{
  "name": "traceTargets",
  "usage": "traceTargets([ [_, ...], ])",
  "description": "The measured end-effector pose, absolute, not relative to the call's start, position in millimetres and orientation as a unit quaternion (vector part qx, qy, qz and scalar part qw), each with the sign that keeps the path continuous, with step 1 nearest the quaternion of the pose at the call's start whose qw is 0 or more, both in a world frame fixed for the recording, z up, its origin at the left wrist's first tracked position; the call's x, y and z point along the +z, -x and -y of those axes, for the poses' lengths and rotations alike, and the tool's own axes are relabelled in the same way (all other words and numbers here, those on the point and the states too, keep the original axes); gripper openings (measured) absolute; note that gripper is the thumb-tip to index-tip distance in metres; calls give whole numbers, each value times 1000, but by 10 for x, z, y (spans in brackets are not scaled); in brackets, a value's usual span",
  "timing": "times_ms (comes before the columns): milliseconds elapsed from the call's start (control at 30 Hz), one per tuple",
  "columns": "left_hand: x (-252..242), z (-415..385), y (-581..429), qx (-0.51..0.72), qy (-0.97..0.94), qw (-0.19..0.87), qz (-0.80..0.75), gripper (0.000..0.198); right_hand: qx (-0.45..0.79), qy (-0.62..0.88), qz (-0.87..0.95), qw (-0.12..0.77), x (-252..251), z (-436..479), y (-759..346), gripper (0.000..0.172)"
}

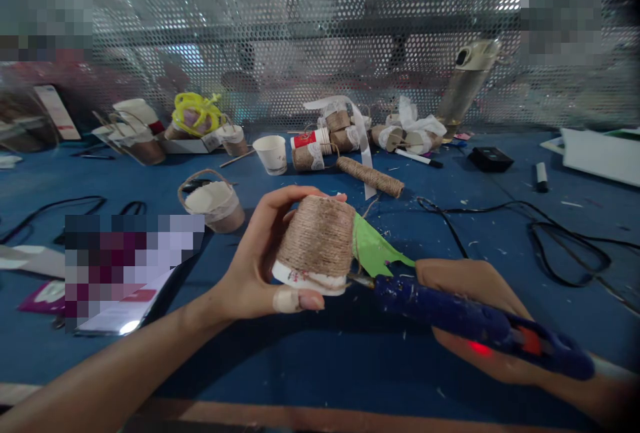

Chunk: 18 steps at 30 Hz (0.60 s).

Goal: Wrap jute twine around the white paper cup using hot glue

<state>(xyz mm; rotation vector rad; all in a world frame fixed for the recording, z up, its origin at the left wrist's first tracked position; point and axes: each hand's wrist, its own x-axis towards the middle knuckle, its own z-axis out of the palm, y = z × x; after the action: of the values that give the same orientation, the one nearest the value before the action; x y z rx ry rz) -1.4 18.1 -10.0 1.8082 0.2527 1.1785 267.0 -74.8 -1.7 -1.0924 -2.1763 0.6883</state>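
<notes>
My left hand (265, 253) is wrapped round a paper cup (320, 236) covered in coils of brown jute twine, with a bandage on the thumb. The cup's white rim shows at the lower edge, and the cup is tilted. In my right hand (475, 286) is a dark blue glue gun (450, 309), its tip close to the cup's lower right side; I cannot tell whether it touches. A bright green piece (375, 246) of cloth or paper sits just beyond the tip. A thin strand of twine runs up from the cup toward a twine roll (370, 176).
Behind the cup stand a white paper cup (271, 155), twine-wrapped cups (307, 156) and a white ribbon (363, 136). A small handled basket (215, 205) and a phone (145, 286) lie left. Black cable (565, 273) loops at right. A bottle (465, 83) stands by the perforated screen (310, 39).
</notes>
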Motion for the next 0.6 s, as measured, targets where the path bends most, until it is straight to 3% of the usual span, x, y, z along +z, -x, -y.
traceTargets([
  [600, -64, -142, -18, 492, -707, 499, -99, 85, 266, 423, 813, 300, -14, 745, -2663, 22],
])
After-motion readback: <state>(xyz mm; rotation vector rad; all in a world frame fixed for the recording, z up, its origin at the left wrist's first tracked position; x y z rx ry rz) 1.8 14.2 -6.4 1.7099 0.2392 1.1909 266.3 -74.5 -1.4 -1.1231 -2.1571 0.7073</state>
